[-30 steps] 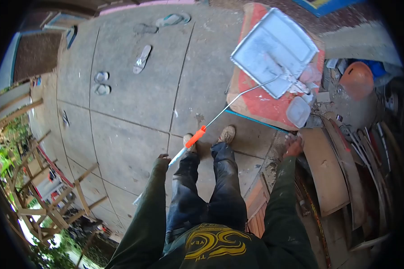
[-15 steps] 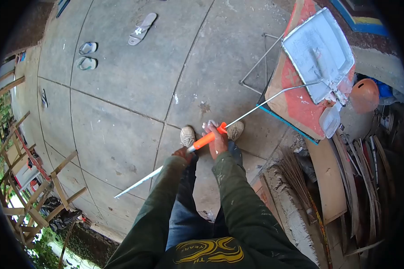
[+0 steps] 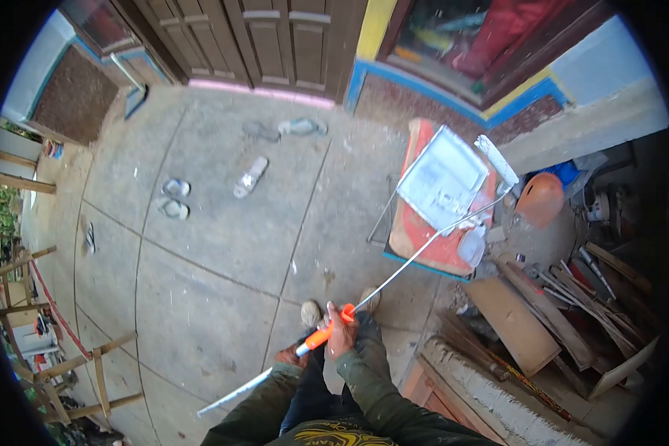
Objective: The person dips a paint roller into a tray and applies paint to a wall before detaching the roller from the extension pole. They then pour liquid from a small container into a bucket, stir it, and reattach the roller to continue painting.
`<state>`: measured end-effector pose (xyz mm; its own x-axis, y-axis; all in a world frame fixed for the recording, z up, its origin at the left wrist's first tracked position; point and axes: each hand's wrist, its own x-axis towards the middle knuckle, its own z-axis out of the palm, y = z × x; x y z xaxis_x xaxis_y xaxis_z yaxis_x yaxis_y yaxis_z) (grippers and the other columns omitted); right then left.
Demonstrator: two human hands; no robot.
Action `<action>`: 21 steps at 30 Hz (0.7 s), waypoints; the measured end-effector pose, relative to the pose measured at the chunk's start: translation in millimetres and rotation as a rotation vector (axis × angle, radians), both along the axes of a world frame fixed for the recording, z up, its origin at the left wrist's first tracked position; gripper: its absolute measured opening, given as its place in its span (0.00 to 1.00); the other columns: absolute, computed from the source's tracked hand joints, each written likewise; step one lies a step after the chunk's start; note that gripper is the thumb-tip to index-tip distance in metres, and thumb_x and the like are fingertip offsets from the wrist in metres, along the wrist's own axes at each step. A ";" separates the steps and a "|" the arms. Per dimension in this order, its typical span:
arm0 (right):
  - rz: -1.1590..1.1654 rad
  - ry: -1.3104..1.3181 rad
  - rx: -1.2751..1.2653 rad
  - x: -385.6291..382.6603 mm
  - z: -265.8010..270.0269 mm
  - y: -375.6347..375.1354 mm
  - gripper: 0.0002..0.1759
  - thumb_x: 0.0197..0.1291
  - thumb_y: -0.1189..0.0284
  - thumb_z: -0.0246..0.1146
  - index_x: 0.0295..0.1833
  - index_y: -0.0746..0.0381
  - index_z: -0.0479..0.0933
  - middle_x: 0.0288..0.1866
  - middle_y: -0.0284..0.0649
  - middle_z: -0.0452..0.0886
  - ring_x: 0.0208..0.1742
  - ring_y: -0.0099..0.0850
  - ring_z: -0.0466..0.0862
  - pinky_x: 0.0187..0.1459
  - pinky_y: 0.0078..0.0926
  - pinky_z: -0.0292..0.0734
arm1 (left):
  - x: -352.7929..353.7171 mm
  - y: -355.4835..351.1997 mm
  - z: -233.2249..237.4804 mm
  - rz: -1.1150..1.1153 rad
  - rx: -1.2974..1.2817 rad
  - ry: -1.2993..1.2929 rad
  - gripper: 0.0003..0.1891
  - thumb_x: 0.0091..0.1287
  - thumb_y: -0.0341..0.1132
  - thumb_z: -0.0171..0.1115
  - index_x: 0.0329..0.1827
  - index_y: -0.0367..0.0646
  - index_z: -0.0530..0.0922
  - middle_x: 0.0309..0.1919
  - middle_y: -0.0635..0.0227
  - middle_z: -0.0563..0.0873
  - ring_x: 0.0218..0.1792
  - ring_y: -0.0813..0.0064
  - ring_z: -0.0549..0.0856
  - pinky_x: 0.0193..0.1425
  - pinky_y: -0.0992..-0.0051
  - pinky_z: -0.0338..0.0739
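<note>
My right hand (image 3: 340, 334) is wrapped round the orange handle of a paint roller (image 3: 318, 339). My left hand (image 3: 290, 357) grips the pale pole just behind that handle, and the pole's end sticks out past it to the lower left. A thin metal rod runs from the handle up to the white roller cover (image 3: 496, 160), which is at the right side of the paint tray (image 3: 416, 195), seemingly lifted off it. White paint coats the tray. A clear plastic container (image 3: 471, 247) stands beside the tray's near corner.
The tray rests on a red-topped stand (image 3: 412, 236). An orange hard-hat-like shell (image 3: 540, 199) and wooden boards (image 3: 511, 323) lie at the right. Sandals (image 3: 251, 177) are scattered on the concrete floor. A brown door (image 3: 290, 52) and a window (image 3: 461, 44) are ahead.
The roller cover has come up out of the tray and moved to its right side. My view has tilted up, bringing the door and window in. Both hands keep their grip.
</note>
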<state>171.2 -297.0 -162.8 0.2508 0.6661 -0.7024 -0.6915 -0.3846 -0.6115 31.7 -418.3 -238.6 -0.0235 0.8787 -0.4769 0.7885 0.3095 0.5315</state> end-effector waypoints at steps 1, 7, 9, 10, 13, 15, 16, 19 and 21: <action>0.001 -0.007 0.044 -0.2 16.1 3.5 0.14 0.59 0.73 0.63 0.29 0.55 0.62 0.20 0.29 0.63 0.19 0.21 0.66 0.23 0.24 0.66 | 2.3 9.5 19.8 0.018 -0.006 -0.034 0.11 0.54 0.47 0.62 0.33 0.52 0.80 0.23 0.59 0.82 0.26 0.51 0.82 0.29 0.58 0.77; -0.009 -0.089 0.163 6.9 120.8 44.1 0.17 0.59 0.71 0.62 0.25 0.55 0.61 0.14 0.27 0.60 0.12 0.19 0.61 0.16 0.22 0.58 | 7.8 38.6 37.2 0.040 0.093 -0.645 0.13 0.55 0.40 0.67 0.35 0.40 0.83 0.24 0.64 0.84 0.28 0.72 0.84 0.37 0.75 0.79; 0.018 -0.106 0.227 11.0 155.2 57.6 0.18 0.59 0.70 0.62 0.23 0.55 0.60 0.13 0.27 0.60 0.11 0.19 0.61 0.15 0.23 0.59 | 16.3 65.9 75.7 0.265 -0.051 -1.403 0.11 0.53 0.38 0.69 0.32 0.40 0.83 0.18 0.66 0.81 0.20 0.73 0.80 0.29 0.76 0.77; 0.049 -0.099 0.280 10.5 183.5 67.5 0.18 0.58 0.70 0.62 0.23 0.55 0.60 0.13 0.27 0.60 0.11 0.19 0.61 0.15 0.23 0.59 | 2.1 95.1 111.3 -0.054 -0.408 -0.785 0.12 0.53 0.39 0.69 0.30 0.40 0.81 0.12 0.70 0.76 0.12 0.74 0.74 0.18 0.74 0.70; 0.119 -0.087 0.345 21.5 223.1 84.4 0.16 0.57 0.71 0.62 0.24 0.55 0.61 0.12 0.27 0.59 0.10 0.19 0.61 0.15 0.22 0.60 | 1.2 126.2 166.2 -0.118 -0.655 -0.992 0.13 0.54 0.41 0.68 0.24 0.42 0.78 0.09 0.71 0.72 0.08 0.78 0.68 0.12 0.74 0.59; 0.173 -0.082 0.375 30.5 237.9 93.0 0.16 0.57 0.71 0.62 0.24 0.55 0.61 0.12 0.27 0.59 0.10 0.19 0.60 0.14 0.22 0.60 | 10.5 137.4 174.0 -0.125 -0.678 -0.983 0.15 0.55 0.42 0.68 0.20 0.42 0.76 0.10 0.70 0.73 0.09 0.77 0.70 0.14 0.73 0.62; 0.167 -0.089 0.388 33.5 242.8 94.9 0.16 0.57 0.71 0.62 0.24 0.55 0.61 0.12 0.27 0.59 0.10 0.19 0.60 0.14 0.22 0.60 | 17.0 142.0 177.0 -0.117 -0.723 -0.972 0.17 0.56 0.42 0.68 0.15 0.43 0.74 0.11 0.70 0.74 0.10 0.76 0.71 0.17 0.72 0.65; 0.108 -0.191 0.405 45.3 253.1 111.0 0.15 0.56 0.70 0.62 0.25 0.55 0.62 0.12 0.27 0.60 0.10 0.20 0.62 0.14 0.21 0.60 | 46.0 134.3 199.5 -0.037 -0.068 -0.458 0.18 0.53 0.45 0.68 0.19 0.39 0.78 0.13 0.62 0.78 0.15 0.71 0.78 0.22 0.66 0.72; -0.075 -0.307 0.370 71.3 260.3 133.6 0.15 0.55 0.70 0.63 0.26 0.54 0.62 0.13 0.27 0.61 0.10 0.20 0.64 0.12 0.20 0.60 | 52.3 110.1 149.7 -0.037 0.109 -0.372 0.19 0.53 0.47 0.67 0.24 0.36 0.80 0.17 0.54 0.80 0.21 0.66 0.83 0.28 0.63 0.75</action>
